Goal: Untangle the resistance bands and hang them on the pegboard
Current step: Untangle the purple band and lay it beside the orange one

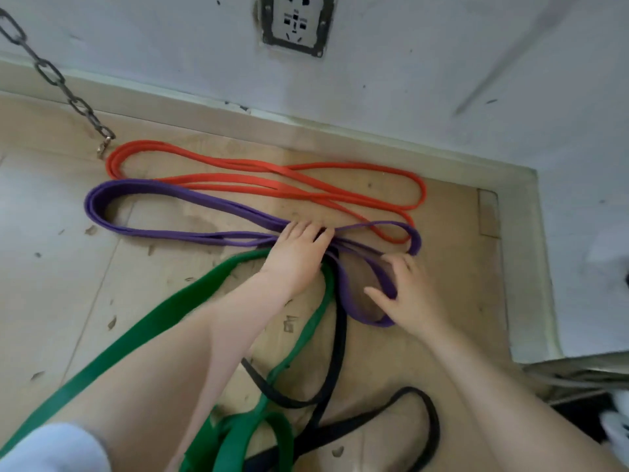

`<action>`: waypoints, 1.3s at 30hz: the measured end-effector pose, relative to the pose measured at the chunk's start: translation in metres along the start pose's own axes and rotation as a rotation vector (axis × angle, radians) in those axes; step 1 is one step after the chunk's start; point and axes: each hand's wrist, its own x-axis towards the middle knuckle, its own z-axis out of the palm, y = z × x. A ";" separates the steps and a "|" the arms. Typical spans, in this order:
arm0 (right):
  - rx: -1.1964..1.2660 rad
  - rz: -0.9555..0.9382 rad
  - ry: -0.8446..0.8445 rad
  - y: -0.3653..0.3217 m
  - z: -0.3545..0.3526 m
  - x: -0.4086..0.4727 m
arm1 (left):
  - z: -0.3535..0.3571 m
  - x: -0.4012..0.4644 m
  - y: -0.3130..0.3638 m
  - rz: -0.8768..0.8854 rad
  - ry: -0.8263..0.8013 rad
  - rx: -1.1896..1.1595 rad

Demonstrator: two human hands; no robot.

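Several resistance bands lie tangled on the floor. The red band (272, 172) is spread in long loops nearest the wall. In front of it the purple band (143, 229) runs from a big left loop to a knot at the middle. My left hand (299, 250) presses down on that knot, where purple, green and black cross. My right hand (408, 294) pinches a short purple loop (354, 301) just right of the knot. The wide green band (143, 335) and the thin black band (340, 352) trail back toward me. No pegboard is in view.
A dark metal chain (51, 76) with a hook hangs at the upper left, ending near the red band. A wall socket (295, 23) sits in the white wall above. The skirting board (340, 131) bounds the floor behind and on the right.
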 end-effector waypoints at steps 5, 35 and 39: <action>-0.166 0.002 0.085 0.012 0.012 0.005 | 0.002 0.008 0.007 -0.066 0.025 0.013; -0.283 -0.269 0.060 -0.023 0.015 -0.005 | 0.015 0.009 -0.018 0.065 0.176 -0.160; -0.217 -0.137 0.113 -0.021 0.005 0.012 | 0.007 0.018 -0.015 0.013 0.205 -0.205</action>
